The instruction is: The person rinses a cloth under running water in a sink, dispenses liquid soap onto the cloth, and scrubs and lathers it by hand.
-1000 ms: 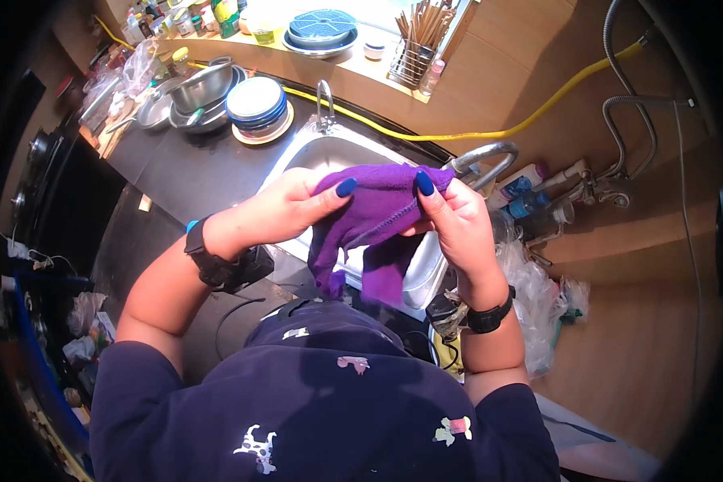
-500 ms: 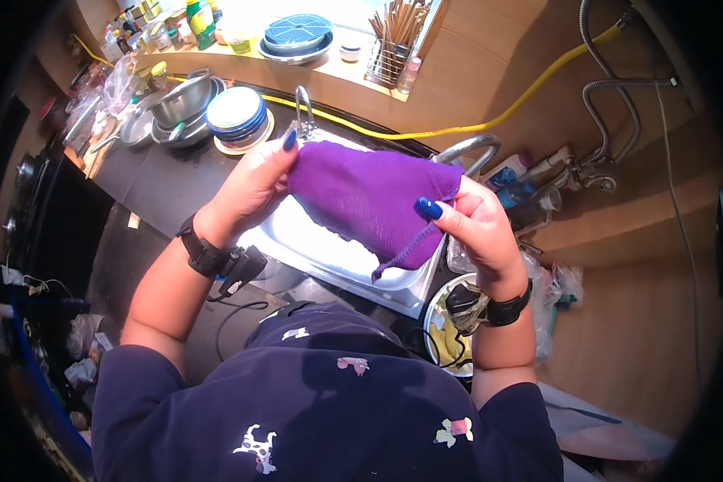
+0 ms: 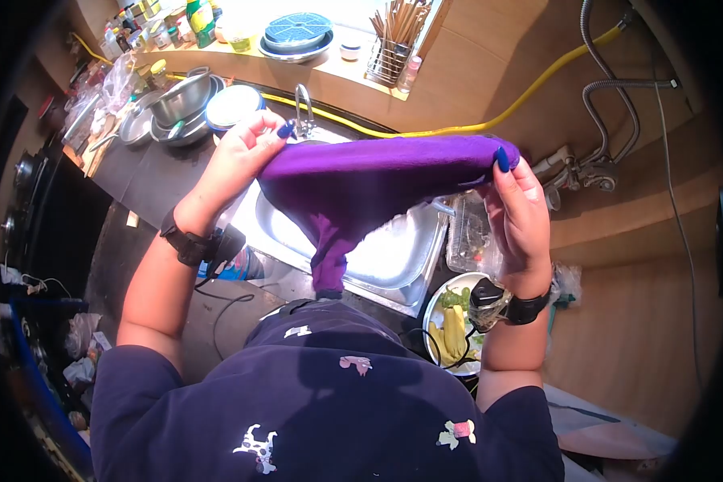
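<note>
Your left hand [image 3: 237, 157] and right hand [image 3: 524, 215] hold the purple cloth [image 3: 369, 170] above the sink [image 3: 390, 263], the fingers of each pinched on one end of its upper edge. That edge is drawn out into a long, smooth band, while the lower part is not yet spread and hangs in a narrow, crumpled tail. The fabric looks soft and pliable, against the shiny metal of the rounded basin.
</note>
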Motion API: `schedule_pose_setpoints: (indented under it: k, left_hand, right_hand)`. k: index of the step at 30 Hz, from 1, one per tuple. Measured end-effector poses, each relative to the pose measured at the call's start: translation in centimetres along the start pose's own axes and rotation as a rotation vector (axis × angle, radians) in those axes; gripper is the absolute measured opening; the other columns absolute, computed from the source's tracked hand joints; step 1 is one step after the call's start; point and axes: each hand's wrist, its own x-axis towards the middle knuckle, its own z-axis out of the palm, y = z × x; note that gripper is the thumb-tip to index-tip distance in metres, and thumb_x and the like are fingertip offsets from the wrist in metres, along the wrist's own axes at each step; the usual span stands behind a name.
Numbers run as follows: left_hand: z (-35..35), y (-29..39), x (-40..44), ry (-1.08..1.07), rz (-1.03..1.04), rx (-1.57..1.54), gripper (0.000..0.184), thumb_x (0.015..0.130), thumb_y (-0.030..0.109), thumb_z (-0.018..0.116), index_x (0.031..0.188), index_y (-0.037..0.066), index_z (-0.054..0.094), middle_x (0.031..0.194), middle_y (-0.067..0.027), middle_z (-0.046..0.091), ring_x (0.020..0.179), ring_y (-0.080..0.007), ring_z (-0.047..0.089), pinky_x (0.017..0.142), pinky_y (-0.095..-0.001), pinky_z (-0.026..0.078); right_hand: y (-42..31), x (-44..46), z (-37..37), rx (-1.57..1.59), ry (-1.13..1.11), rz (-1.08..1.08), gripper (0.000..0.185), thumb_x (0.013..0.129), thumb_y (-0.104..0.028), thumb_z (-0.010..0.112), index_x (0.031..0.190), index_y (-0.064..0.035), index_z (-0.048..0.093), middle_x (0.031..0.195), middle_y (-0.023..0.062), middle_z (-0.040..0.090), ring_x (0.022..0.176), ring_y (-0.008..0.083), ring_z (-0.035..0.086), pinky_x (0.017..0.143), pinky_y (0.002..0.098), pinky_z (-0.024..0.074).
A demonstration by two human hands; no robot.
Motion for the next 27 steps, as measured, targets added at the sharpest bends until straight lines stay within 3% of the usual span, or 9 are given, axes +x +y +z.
schedule_pose_setpoints:
  k: [1, 4, 5, 11, 15, 18, 20, 26, 27]
  left_hand:
    - [-0.5, 0.6, -0.3, -0.088, -0.079, 0.038, 0.025, 0.086, 0.015, 0.058, 0.107, 0.005, 0.052, 0.088, 0.0027, 0.055, 0.082, -0.0029, 0.051, 0.072, -0.0174, 0.041]
    - [0.2, 2.3, -1.0, -0.321, 0.031, 0.132, 0.028, 0.083, 0.015, 0.061, 0.107, 0.004, 0.053, 0.092, 0.0005, 0.055, 0.086, -0.0064, 0.052, 0.077, -0.0214, 0.043]
    - [0.2, 2.5, -1.0, -0.385, 0.134, 0.349, 0.032, 0.079, 0.015, 0.064, 0.106, 0.001, 0.053, 0.093, -0.0019, 0.057, 0.087, -0.0096, 0.053, 0.082, -0.0247, 0.043]
    - [-0.1, 3.2, -1.5, -0.376, 0.261, 0.901, 0.017, 0.070, 0.007, 0.067, 0.086, 0.003, 0.063, 0.078, -0.0095, 0.057, 0.073, -0.0236, 0.056, 0.066, -0.0321, 0.044]
    - [-0.3, 3.4, -2.0, -0.345, 0.366, 0.790, 0.011, 0.067, 0.004, 0.067, 0.077, 0.003, 0.062, 0.069, -0.0066, 0.045, 0.071, -0.0214, 0.049, 0.063, -0.0309, 0.039]
    - [-0.7, 2.7, -2.1, -0.322, 0.450, 0.632, 0.019, 0.066, 0.004, 0.068, 0.084, 0.001, 0.061, 0.085, -0.0061, 0.057, 0.082, -0.0209, 0.054, 0.074, -0.0293, 0.042]
    - [-1.0, 3.4, -2.8, -0.351, 0.118, 0.590, 0.017, 0.073, 0.001, 0.064, 0.090, 0.001, 0.061, 0.083, -0.0047, 0.060, 0.077, -0.0138, 0.057, 0.070, -0.0256, 0.046]
    - [-1.7, 3.4, -3.4, -0.267, -0.050, 0.223, 0.019, 0.076, 0.000, 0.062, 0.095, 0.000, 0.061, 0.087, -0.0004, 0.060, 0.079, -0.0072, 0.054, 0.070, -0.0228, 0.046]
    - [-1.9, 3.1, -3.4, -0.264, -0.024, 0.217, 0.020, 0.075, 0.000, 0.062, 0.095, 0.000, 0.060, 0.087, -0.0001, 0.060, 0.079, -0.0070, 0.054, 0.070, -0.0224, 0.045]
  right_hand:
    - [0.1, 0.1, -0.1, 0.043, 0.014, -0.008, 0.024, 0.093, -0.018, 0.045, 0.108, 0.0001, 0.052, 0.105, 0.0064, 0.059, 0.094, 0.0152, 0.058, 0.087, 0.0305, 0.0439]
    - [0.6, 0.8, -0.3, -0.022, 0.072, -0.058, 0.025, 0.094, -0.019, 0.045, 0.108, 0.0004, 0.051, 0.101, 0.0048, 0.059, 0.090, 0.0113, 0.057, 0.084, 0.0267, 0.0438]
    - [0.8, 1.0, -0.3, -0.074, 0.092, -0.076, 0.025, 0.094, -0.019, 0.045, 0.108, 0.0008, 0.051, 0.100, 0.0042, 0.059, 0.089, 0.0098, 0.056, 0.082, 0.0249, 0.0437]
    - [2.0, 1.9, -0.6, -0.475, 0.107, 0.053, 0.017, 0.091, -0.012, 0.049, 0.102, 0.0008, 0.052, 0.089, 0.0018, 0.059, 0.079, 0.0061, 0.053, 0.072, 0.0213, 0.0438]
    - [1.0, 1.4, -0.1, -0.867, -0.097, 0.259, 0.027, 0.080, -0.020, 0.065, 0.093, 0.0023, 0.057, 0.077, 0.0069, 0.061, 0.071, 0.0098, 0.054, 0.067, 0.0266, 0.0463]
    - [-0.4, 1.0, 1.0, -1.135, -0.402, 0.396, 0.044, 0.072, -0.031, 0.070, 0.098, 0.0020, 0.058, 0.081, 0.0172, 0.063, 0.075, 0.0269, 0.062, 0.071, 0.0342, 0.0472]
    - [-1.2, 0.7, 2.2, -1.291, -0.531, 0.401, 0.051, 0.069, -0.037, 0.072, 0.099, 0.0008, 0.059, 0.084, 0.0217, 0.061, 0.080, 0.0352, 0.060, 0.072, 0.0370, 0.0471]
    - [-0.3, 1.0, 2.0, -1.287, -0.756, 0.429, 0.021, 0.078, -0.013, 0.062, 0.095, -0.0023, 0.060, 0.097, 0.0174, 0.058, 0.090, 0.0331, 0.056, 0.079, 0.0339, 0.0437]
    - [-0.2, 0.8, 1.8, -1.272, -0.789, 0.072, 0.015, 0.077, -0.009, 0.061, 0.089, -0.0001, 0.058, 0.100, 0.0138, 0.055, 0.089, 0.0302, 0.053, 0.078, 0.0341, 0.0422]
